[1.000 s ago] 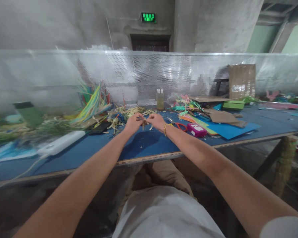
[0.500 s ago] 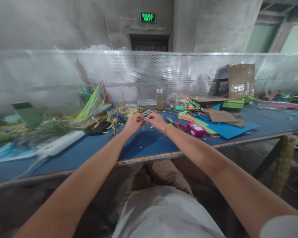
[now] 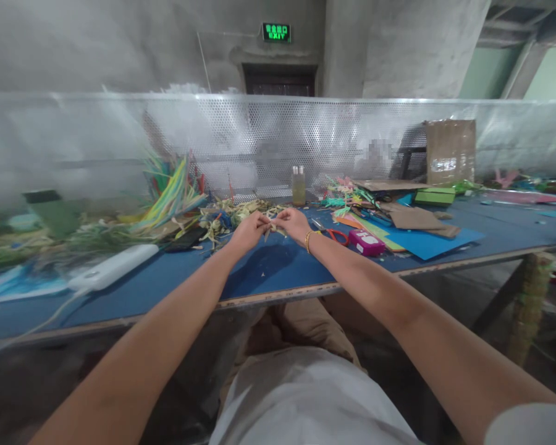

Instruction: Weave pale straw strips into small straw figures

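Both hands meet over the blue table point(image 3: 278, 272), just in front of a pile of pale, dry scraps point(image 3: 248, 211). Between their fingertips is a small pale piece point(image 3: 272, 227). The left hand point(image 3: 251, 230) pinches it from one side and the right hand point(image 3: 295, 224) from the other, fingers tucked in close, I think because it is so little and needs to be kept steady. The fingers hide most of it, so I can't tell its shape.

The red-handled scissors point(image 3: 338, 237) and a purple box point(image 3: 367, 242) lie near the right hand, perhaps for easy reach. Behind the hands, the scraps and a bottle point(image 3: 298, 188) get in the way. A white bar with a cord point(image 3: 115, 267) lies off to the left.
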A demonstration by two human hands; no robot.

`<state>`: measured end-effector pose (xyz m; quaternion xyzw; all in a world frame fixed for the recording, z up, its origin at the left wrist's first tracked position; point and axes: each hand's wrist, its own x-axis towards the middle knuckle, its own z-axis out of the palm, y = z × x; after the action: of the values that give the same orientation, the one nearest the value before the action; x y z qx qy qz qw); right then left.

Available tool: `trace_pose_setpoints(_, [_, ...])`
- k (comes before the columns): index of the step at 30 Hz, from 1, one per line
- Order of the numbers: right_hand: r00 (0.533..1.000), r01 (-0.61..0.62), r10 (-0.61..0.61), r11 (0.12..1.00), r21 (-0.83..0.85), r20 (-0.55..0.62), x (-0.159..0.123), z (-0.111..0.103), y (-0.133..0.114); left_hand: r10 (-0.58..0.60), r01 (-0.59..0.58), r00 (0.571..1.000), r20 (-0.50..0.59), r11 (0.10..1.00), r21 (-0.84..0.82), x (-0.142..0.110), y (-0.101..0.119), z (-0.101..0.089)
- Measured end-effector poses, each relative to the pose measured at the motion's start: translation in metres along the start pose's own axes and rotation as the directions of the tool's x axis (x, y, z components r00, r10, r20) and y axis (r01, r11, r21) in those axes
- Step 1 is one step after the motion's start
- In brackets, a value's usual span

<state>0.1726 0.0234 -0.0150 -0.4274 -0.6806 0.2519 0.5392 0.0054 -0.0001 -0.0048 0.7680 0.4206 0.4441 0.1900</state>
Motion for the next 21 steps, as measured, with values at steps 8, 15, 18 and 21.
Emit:
trace_pose_setpoints(8, [0.980,-0.180,0.179,0.983,0.014,0.088,-0.001,-0.005,-0.007,0.011,-0.006,0.996,0.087,0.998,-0.059,0.001,0.005,-0.002])
trace_pose_setpoints(15, [0.967,-0.220,0.194,0.963,0.154,0.165,-0.002,-0.004,-0.009,0.016,-0.006,0.988,0.153,0.998,-0.069,-0.001,0.008,-0.002])
trace_pose_setpoints(18, [0.958,-0.265,0.225,0.932,0.248,0.179,-0.002,-0.005,-0.012,0.030,-0.016,0.989,0.143,0.995,-0.098,0.000,0.009,-0.003])
trace_pose_setpoints(21, [0.945,-0.326,0.300,0.878,0.351,0.129,0.000,-0.008,-0.012,0.058,-0.027,0.974,0.220,0.990,-0.142,-0.001,0.014,-0.004])
